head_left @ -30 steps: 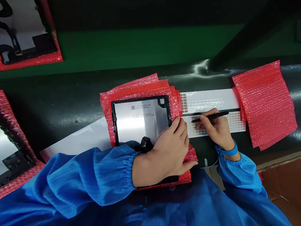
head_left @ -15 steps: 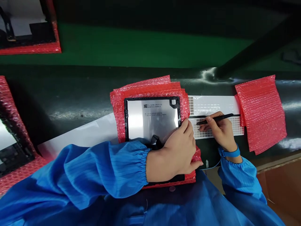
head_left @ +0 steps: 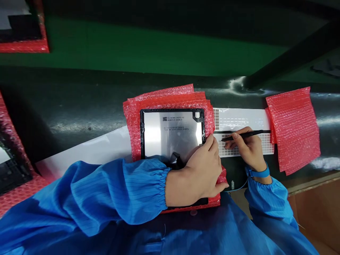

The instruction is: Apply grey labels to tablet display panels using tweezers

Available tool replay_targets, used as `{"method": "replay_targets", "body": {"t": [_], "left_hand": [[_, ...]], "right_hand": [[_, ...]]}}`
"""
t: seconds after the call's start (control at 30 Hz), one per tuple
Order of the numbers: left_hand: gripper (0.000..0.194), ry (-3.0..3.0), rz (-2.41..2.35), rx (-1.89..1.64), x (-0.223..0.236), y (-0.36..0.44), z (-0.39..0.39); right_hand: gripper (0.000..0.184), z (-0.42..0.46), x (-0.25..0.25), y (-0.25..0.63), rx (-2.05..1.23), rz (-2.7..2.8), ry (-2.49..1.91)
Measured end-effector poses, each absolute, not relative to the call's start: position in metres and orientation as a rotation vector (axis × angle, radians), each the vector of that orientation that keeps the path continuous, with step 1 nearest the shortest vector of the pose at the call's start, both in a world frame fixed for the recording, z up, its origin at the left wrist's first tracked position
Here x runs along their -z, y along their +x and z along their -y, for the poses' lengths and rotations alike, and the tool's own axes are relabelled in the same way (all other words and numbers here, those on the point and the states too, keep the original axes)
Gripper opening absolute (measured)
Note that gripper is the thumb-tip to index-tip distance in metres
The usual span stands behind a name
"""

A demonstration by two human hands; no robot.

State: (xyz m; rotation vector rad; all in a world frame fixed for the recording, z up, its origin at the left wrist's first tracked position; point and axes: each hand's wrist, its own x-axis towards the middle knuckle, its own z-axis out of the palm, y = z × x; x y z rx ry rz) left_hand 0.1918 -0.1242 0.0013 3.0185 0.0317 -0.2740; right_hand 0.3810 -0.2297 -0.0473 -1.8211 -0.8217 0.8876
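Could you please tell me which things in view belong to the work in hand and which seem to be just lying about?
In use, it seems:
black pointed tool, in the right hand
gridded white sheet
framed panel, under the left hand

Apparently lying about:
red bubble-wrap sheets, far right
panel at the left edge
panel at upper left

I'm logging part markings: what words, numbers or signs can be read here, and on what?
On the silver, rectangular, black-framed metal panel:
"20371-93", seemingly, ending line one.
"260816", starting line two.
"H183C-260816", probably, ending line three.
"H183C-260816", probably, ending line four.
The panel's other characters are too small and blurred to read surely.
Black-and-white square code beside the top lines: too small to decode.
White gridded sheets: no readable text.
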Motion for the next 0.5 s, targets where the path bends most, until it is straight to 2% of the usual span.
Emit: {"method": "replay_targets", "body": {"t": [0.3, 0.5], "left_hand": [[0.09, 3.027, 0.017, 0.342, -0.006, 0.193, 0.122], [0.09, 3.019, 0.038, 0.315, -0.005, 0.193, 0.121]], "right_hand": [[0.039, 0.224, 0.044, 0.379, -0.886, 0.73, -1.79], [0.034, 0.219, 0.033, 0.379, -0.812, 0.733, -1.763]]}}
